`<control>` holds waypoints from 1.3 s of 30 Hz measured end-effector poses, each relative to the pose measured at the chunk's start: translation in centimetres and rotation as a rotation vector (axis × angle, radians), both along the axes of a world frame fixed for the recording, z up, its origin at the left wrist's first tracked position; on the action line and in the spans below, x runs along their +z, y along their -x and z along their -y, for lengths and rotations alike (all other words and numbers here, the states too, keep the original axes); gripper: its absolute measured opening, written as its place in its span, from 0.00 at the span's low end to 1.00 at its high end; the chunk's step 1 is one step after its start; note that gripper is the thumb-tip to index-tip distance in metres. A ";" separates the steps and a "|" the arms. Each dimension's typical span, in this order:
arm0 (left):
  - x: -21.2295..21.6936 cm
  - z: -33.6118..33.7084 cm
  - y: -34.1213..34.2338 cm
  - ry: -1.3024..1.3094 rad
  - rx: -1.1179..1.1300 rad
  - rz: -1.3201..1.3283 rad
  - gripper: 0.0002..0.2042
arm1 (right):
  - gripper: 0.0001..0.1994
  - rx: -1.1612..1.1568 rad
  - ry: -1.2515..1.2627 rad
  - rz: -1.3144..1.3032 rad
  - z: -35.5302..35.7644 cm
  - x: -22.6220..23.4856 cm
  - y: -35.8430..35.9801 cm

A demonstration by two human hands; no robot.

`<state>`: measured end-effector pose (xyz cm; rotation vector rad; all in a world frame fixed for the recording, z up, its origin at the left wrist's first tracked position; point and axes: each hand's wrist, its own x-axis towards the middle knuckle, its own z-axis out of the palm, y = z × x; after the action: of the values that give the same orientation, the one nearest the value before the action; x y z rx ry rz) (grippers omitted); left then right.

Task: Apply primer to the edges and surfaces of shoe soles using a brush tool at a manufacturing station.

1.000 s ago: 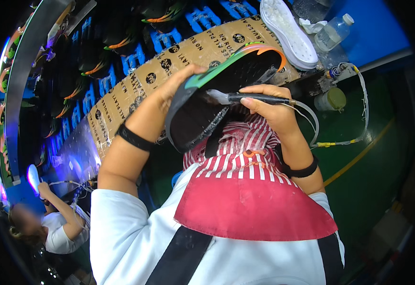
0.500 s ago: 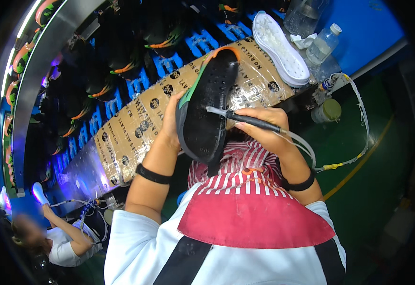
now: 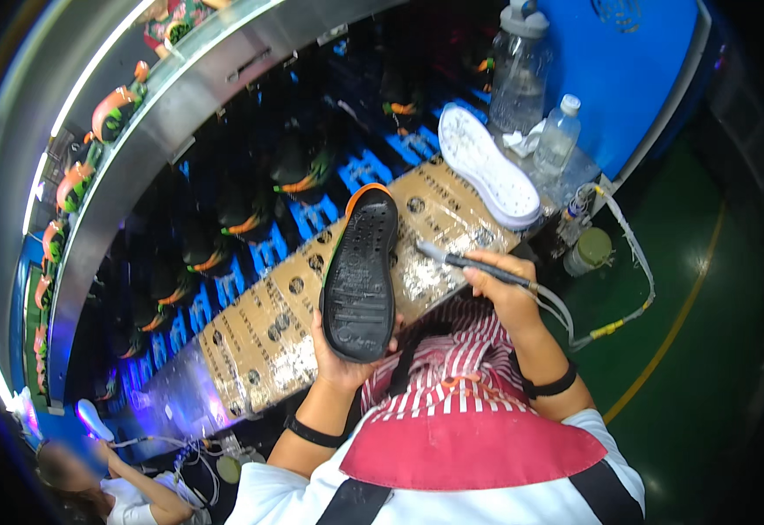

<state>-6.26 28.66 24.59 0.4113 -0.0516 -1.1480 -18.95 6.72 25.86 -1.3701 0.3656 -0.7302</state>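
Observation:
A black shoe sole with an orange and green rim is held up by my left hand, which grips it round the heel end. Small holes dot its toe part, and the inner face is turned up toward me. In my right hand is a glue brush with a dark handle and a pale tip, fed by a thin clear tube. The tip is apart from the sole, to its right, over the taped cardboard. A white sole with whitish bits in its toe part lies beyond my right hand.
A large clear jug and a smaller clear bottle stand at the far right beside crumpled tissue. Below them is a lidded jar. Blue racks with dark shoe parts line the far side. Another person works at lower left.
My left hand has brought the sole lower and nearer to me, turning it more upright. The brush tip has come off the sole. The view has shifted.

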 end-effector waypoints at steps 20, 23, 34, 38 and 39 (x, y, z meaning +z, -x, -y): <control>26.3 10.7 -19.4 -0.156 0.597 0.888 0.28 | 0.12 -0.044 -0.148 -0.034 0.2 0.0 1.4; 26.0 9.5 -23.3 -0.338 1.092 1.498 0.17 | 0.12 -0.028 -0.163 -0.066 0.1 0.0 1.4; 30.0 -5.5 -36.0 -1.204 1.173 1.862 0.24 | 0.12 0.041 -0.150 -0.106 -0.8 -0.1 1.1; 25.7 -3.2 -25.7 -0.600 1.487 2.032 0.13 | 0.13 -0.031 -0.138 -0.088 -0.8 -0.2 1.5; 24.3 -2.7 -21.7 -0.558 1.489 2.020 0.11 | 0.13 -0.073 -0.138 -0.087 -0.6 -0.4 1.6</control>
<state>15.42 31.40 48.87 1.5789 -0.9920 1.0878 -20.60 7.33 25.50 -1.2659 0.5276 -0.6935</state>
